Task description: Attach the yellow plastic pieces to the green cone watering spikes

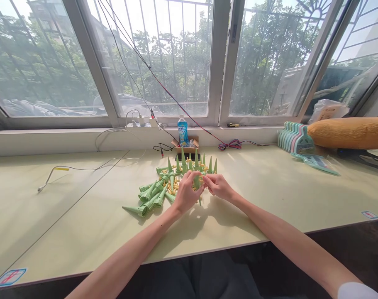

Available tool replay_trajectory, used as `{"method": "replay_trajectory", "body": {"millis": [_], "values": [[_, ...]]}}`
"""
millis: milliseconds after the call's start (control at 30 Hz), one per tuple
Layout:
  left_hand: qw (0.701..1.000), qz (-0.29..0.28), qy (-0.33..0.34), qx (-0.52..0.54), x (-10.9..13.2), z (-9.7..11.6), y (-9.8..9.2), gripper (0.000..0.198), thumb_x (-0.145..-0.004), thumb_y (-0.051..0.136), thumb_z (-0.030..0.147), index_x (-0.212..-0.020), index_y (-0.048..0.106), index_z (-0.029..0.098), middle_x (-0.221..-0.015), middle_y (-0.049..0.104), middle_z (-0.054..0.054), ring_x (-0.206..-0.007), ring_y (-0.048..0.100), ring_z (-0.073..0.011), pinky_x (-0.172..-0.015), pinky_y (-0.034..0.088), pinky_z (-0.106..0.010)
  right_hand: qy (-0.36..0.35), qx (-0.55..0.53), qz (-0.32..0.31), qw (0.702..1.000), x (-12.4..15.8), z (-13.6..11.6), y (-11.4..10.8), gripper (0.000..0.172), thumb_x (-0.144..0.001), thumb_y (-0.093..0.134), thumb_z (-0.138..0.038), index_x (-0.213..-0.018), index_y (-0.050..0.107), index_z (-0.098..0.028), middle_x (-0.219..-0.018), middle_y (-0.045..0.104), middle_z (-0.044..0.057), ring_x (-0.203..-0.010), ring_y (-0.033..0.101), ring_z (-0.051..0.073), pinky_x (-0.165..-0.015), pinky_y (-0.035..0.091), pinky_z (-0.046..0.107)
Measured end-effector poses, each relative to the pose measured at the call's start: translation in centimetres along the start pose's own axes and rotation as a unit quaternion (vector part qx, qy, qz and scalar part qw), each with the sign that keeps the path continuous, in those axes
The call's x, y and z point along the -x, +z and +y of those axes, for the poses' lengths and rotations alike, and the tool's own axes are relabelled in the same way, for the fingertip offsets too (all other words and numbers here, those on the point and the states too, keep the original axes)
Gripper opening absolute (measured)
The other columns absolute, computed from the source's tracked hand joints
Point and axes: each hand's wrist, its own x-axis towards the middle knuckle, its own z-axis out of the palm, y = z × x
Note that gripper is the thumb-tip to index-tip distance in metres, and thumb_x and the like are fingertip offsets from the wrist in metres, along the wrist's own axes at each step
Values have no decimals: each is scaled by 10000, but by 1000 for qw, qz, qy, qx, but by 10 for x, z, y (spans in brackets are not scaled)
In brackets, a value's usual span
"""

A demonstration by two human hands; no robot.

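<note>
In the middle of the table (257, 216), my left hand (185, 194) is closed around a green plastic watering spike (197, 181), partly hidden by the fingers. Right beside it, my right hand (219, 187) has its fingertips pinched on a small yellow valve piece (201, 181) at the spike's side; whether the two are joined cannot be made out. Several loose green spikes (149, 192) lie heaped to the left of my hands. More green spikes (183, 157) stand point-up behind them. Small yellow valve pieces (175, 185) are scattered among the spikes.
Behind the spikes are a blue-labelled bottle (182, 132) and an open cardboard box (193, 143). A red-and-black cable bundle (230, 144) lies near the sill. Pastel packaged items (296, 139) and a long orange-brown roll (347, 133) occupy the right. A thin cable (78, 169) crosses the left.
</note>
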Motion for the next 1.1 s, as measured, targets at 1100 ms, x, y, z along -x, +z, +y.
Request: {"method": "replay_trajectory", "body": {"millis": [1100], "values": [[1000,-12,-4,13,1,0,-1,243,-827,652,237,-1057,583,200,-904,612,-24,-642,474,-126,-611,434,-266,-7,14,8,1000,1,1,1,506,-935,415,-581,-606,453,-199,-431,406,-41,-423,379,103,-446,307,233]]}}
